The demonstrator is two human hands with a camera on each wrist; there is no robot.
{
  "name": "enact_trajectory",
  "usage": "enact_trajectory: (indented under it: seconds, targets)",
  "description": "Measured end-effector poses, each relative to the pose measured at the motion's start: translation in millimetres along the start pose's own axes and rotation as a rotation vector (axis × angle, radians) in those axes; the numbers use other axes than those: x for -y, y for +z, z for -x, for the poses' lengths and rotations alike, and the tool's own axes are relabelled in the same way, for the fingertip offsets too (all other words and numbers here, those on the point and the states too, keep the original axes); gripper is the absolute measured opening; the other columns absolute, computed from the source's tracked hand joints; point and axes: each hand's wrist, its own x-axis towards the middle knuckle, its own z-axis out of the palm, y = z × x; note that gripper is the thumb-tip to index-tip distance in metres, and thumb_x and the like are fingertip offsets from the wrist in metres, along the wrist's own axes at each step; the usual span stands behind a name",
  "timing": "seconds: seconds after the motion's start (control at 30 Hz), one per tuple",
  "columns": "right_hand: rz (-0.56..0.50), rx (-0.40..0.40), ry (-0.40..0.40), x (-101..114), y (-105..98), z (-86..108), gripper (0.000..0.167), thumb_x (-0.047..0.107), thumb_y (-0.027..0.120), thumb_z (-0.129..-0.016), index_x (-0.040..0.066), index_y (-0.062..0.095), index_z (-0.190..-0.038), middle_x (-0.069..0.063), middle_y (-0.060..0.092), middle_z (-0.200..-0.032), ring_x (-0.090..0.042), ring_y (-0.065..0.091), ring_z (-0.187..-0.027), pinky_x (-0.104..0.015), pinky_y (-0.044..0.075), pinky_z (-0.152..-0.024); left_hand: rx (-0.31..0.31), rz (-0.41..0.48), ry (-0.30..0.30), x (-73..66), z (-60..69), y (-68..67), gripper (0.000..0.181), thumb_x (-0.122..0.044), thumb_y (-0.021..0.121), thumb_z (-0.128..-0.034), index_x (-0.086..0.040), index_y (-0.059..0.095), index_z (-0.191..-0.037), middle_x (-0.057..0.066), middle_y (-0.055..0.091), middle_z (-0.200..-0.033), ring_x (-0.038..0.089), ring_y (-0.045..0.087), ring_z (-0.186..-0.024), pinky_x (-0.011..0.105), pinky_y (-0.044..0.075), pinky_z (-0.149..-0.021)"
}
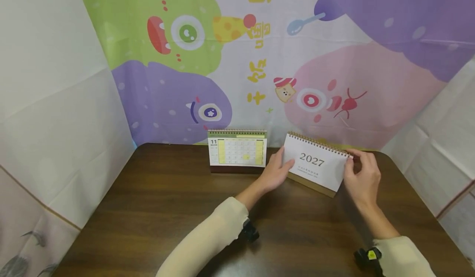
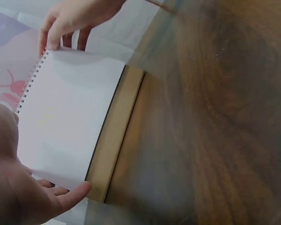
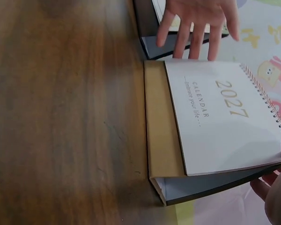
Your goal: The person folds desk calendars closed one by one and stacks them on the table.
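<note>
A white desk calendar [image 1: 315, 172] with a 2027 cover, spiral binding and tan base stands angled on the right half of the table. My right hand [image 1: 364, 180] pinches its upper right corner, thumb in front and fingers behind, as the left wrist view shows. At the calendar's left side is my left hand [image 1: 275, 172], its fingers straight along that edge in the right wrist view [image 3: 196, 23]. Left of it stands a second desk calendar [image 1: 237, 151], green-topped with a dark base, open at a page marked 11.
The brown wooden table [image 1: 167, 211] runs back to a cartoon-printed cloth [image 1: 256, 54]. Pale cloth walls [image 1: 48, 83] close in the left and right sides. Both forearms wear a dark wrist camera [image 1: 250, 231] below the sleeve cuff.
</note>
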Motion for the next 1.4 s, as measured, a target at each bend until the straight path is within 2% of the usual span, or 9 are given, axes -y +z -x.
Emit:
enact_trajectory:
  seconds: [0.43,0.7,0.8,0.97,1.17,1.2,1.27,1.3,1.4]
  targets:
    - [-0.039,-0.010,0.064,-7.3,9.0,-6.5,0.029,-0.006,0.063,-0.102,-0.005,0.079,-0.126,-0.026,0.069,-0.114,0.017,0.054,-0.096,0.002,0.046,-0.082,-0.016,-0.002,0.030,12.9,12.0,1.1,0.084,-0.047,0.056,-0.1155,-0.007,0.021,-0.181,0.023,0.033,-0.184,0.033,0.035,-0.172,0.050,0.033,-0.141]
    - [-0.073,-0.028,0.188,-3.2,8.8,0.9,0.037,-0.005,0.062,-0.103,-0.006,0.071,-0.138,0.023,0.052,-0.114,0.010,0.057,-0.107,0.005,0.048,-0.085,-0.063,0.028,0.034,11.5,12.4,1.6,0.085,-0.058,0.052,-0.1151,-0.021,0.017,-0.183,0.014,0.028,-0.189,0.032,0.030,-0.175,0.052,0.028,-0.143]
    - [-0.066,-0.029,0.217,-2.5,9.1,2.9,0.036,-0.005,0.061,-0.102,-0.006,0.071,-0.137,0.012,0.059,-0.113,0.008,0.058,-0.107,0.006,0.047,-0.082,-0.054,0.039,0.036,12.8,10.0,0.7,0.085,-0.062,0.051,-0.1145,-0.021,0.020,-0.182,0.008,0.028,-0.189,0.028,0.030,-0.176,0.049,0.027,-0.144]
    - [-0.059,-0.025,0.229,-2.6,11.1,3.6,0.038,-0.005,0.062,-0.102,-0.004,0.070,-0.139,-0.022,0.068,-0.121,0.006,0.059,-0.107,0.005,0.046,-0.079,-0.036,0.054,0.050,16.4,7.4,0.9,0.085,-0.064,0.049,-0.1150,-0.018,0.022,-0.182,0.006,0.029,-0.189,0.026,0.031,-0.175,0.047,0.026,-0.144]
    - [-0.062,-0.026,0.232,-4.7,13.4,1.6,0.038,-0.005,0.063,-0.102,-0.002,0.072,-0.139,-0.009,0.068,-0.115,0.008,0.058,-0.105,0.004,0.045,-0.077,-0.038,0.061,0.062,15.9,13.6,-0.4,0.086,-0.065,0.049,-0.1147,-0.017,0.025,-0.181,0.003,0.029,-0.188,0.021,0.032,-0.175,0.042,0.026,-0.144]
    - [-0.060,-0.025,0.233,-5.5,13.7,1.2,0.038,-0.005,0.062,-0.103,-0.002,0.072,-0.139,-0.002,0.067,-0.113,0.009,0.058,-0.105,0.004,0.045,-0.077,-0.031,0.070,0.053,2.7,22.7,-5.5,0.084,-0.061,0.048,-0.1160,-0.014,0.025,-0.181,0.005,0.029,-0.188,0.023,0.032,-0.175,0.043,0.026,-0.144]
    - [-0.058,-0.029,0.235,-6.9,14.8,-0.2,0.037,-0.004,0.063,-0.103,-0.002,0.072,-0.139,0.001,0.067,-0.113,0.009,0.057,-0.105,0.003,0.044,-0.076,-0.036,0.054,0.051,2.3,25.8,-4.5,0.083,-0.061,0.048,-0.1161,-0.015,0.025,-0.181,0.004,0.030,-0.188,0.022,0.032,-0.175,0.042,0.027,-0.144]
    - [-0.058,-0.030,0.238,-7.0,15.4,-1.1,0.037,-0.004,0.063,-0.104,-0.002,0.072,-0.139,0.002,0.067,-0.113,0.010,0.057,-0.104,0.003,0.044,-0.076,-0.042,0.019,0.049,-10.3,35.6,-7.7,0.082,-0.059,0.048,-0.1168,-0.012,0.025,-0.181,0.007,0.031,-0.188,0.024,0.032,-0.175,0.042,0.027,-0.144]
    - [-0.065,-0.029,0.251,-6.9,17.2,-3.5,0.037,-0.003,0.063,-0.104,-0.001,0.073,-0.140,0.002,0.067,-0.115,0.013,0.056,-0.103,0.002,0.044,-0.077,-0.051,-0.010,0.039,-13.4,42.1,-5.8,0.080,-0.057,0.047,-0.1176,-0.013,0.025,-0.181,0.008,0.032,-0.187,0.026,0.033,-0.174,0.045,0.029,-0.143]
